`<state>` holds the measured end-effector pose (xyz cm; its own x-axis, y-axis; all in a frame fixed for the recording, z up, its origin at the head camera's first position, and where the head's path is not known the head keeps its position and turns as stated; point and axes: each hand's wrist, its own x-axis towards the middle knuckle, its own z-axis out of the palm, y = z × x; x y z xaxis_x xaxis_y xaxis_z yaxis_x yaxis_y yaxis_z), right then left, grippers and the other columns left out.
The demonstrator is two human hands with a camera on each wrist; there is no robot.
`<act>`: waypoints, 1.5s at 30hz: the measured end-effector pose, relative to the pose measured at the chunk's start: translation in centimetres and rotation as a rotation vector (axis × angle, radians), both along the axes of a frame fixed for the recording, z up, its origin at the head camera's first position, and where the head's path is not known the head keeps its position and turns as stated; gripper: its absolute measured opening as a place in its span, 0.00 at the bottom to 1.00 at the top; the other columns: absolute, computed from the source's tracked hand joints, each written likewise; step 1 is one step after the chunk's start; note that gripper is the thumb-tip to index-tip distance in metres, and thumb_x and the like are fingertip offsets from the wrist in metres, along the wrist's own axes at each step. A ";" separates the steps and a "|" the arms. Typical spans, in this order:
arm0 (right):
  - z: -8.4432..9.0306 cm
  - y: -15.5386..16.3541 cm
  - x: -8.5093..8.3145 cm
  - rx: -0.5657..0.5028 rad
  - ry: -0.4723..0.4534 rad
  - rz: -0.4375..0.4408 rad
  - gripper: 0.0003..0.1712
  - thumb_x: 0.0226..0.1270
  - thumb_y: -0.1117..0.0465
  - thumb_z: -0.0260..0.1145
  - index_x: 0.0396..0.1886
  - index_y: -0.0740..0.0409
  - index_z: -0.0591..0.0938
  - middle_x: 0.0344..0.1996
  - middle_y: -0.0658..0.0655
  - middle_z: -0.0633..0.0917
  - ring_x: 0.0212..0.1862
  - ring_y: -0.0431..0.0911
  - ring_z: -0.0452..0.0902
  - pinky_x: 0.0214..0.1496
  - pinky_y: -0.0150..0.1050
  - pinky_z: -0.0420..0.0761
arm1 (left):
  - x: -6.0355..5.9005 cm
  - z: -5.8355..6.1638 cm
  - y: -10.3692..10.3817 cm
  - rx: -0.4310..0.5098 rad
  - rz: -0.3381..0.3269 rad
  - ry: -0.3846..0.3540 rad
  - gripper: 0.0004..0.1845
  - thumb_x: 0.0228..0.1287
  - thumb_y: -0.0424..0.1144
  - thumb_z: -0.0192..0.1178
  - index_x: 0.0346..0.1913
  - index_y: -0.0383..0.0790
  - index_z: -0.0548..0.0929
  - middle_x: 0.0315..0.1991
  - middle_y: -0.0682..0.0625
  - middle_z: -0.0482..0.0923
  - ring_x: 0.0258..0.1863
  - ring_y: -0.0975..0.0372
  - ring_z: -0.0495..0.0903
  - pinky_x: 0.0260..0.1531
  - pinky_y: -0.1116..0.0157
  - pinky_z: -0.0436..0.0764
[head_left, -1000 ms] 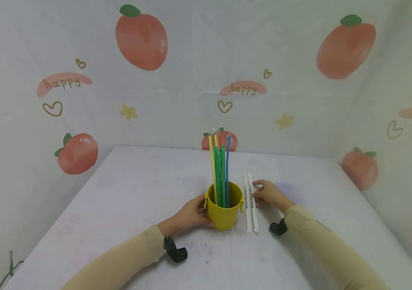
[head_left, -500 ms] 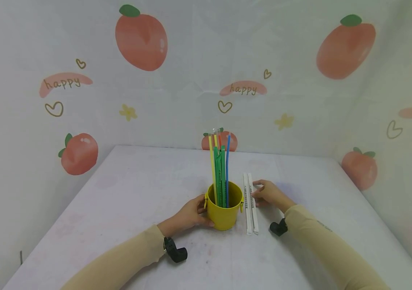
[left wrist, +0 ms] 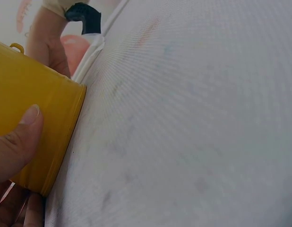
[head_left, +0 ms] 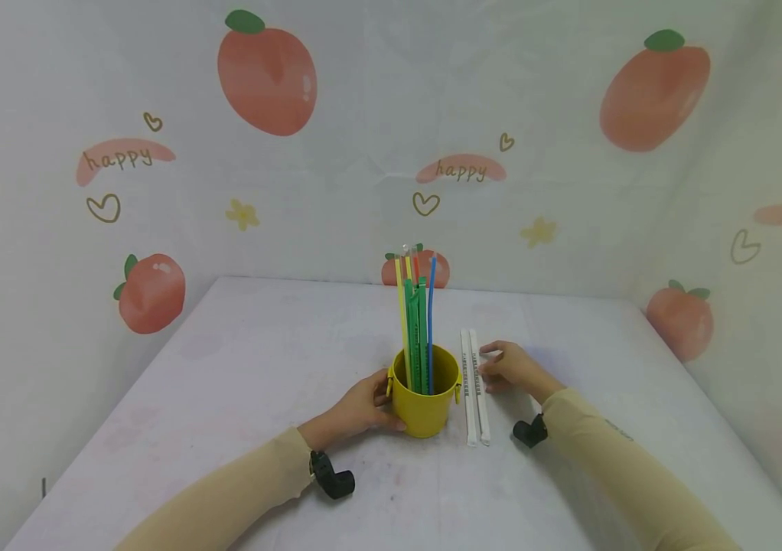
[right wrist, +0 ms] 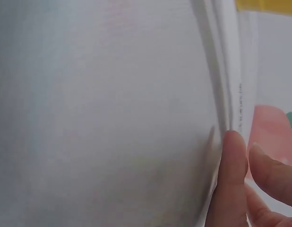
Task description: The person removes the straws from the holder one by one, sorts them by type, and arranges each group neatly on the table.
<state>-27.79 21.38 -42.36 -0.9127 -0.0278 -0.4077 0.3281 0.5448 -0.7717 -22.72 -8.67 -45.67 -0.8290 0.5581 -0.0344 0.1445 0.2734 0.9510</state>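
Observation:
A small yellow bucket [head_left: 421, 413] stands upright on the table. My left hand [head_left: 362, 405] grips its left side, and the thumb [left wrist: 21, 142] lies along the wall in the left wrist view. Upright in the bucket are yellow, red and blue straws [head_left: 432, 306] and several green-wrapped sticks [head_left: 415, 329]. To its right, two long white paper-wrapped sticks [head_left: 468, 405] with dark print lie side by side. My right hand [head_left: 511, 369] is beside the right one, its loosely bent fingertips at the wrapper's edge; what the wrappers hold is hidden.
A white cloth covers the table [head_left: 260, 344]. The fabric backdrop [head_left: 363, 92], printed with red fruit, hearts and "happy", rises behind and at the sides. Each wrist carries a black camera [head_left: 332, 476].
The head view has shifted very slightly. Both hands, the bucket and the white wrapped sticks stay where they were.

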 end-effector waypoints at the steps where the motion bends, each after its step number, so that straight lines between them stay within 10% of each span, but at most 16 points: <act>1: 0.0 0.0 0.0 0.001 0.004 0.005 0.32 0.65 0.69 0.64 0.68 0.65 0.66 0.48 0.66 0.78 0.30 0.42 0.79 0.34 0.35 0.87 | 0.0 0.0 0.0 -0.002 0.002 -0.002 0.47 0.48 0.30 0.74 0.71 0.38 0.62 0.71 0.42 0.64 0.70 0.47 0.64 0.70 0.50 0.64; 21: 5.3 -0.6 0.1 -0.211 0.234 0.069 0.29 0.71 0.62 0.60 0.68 0.67 0.65 0.58 0.73 0.72 0.57 0.64 0.74 0.55 0.45 0.83 | -0.1 0.0 0.0 0.003 -0.007 0.009 0.46 0.49 0.30 0.74 0.71 0.37 0.62 0.70 0.42 0.65 0.70 0.48 0.65 0.70 0.50 0.65; 32: 8.3 -1.4 1.5 -0.377 0.408 0.142 0.30 0.72 0.57 0.59 0.68 0.66 0.64 0.51 0.62 0.76 0.47 0.41 0.80 0.56 0.40 0.81 | -0.1 -0.1 -0.2 -0.001 -0.017 0.019 0.46 0.48 0.31 0.74 0.71 0.39 0.62 0.70 0.44 0.65 0.70 0.49 0.64 0.70 0.51 0.66; 45: 9.1 -4.8 3.6 -0.501 0.559 0.175 0.28 0.70 0.61 0.61 0.67 0.62 0.67 0.50 0.57 0.78 0.49 0.39 0.80 0.54 0.34 0.82 | 0.0 -0.3 -0.2 -0.002 -0.007 0.014 0.46 0.48 0.31 0.75 0.71 0.38 0.62 0.70 0.43 0.65 0.70 0.49 0.64 0.70 0.50 0.65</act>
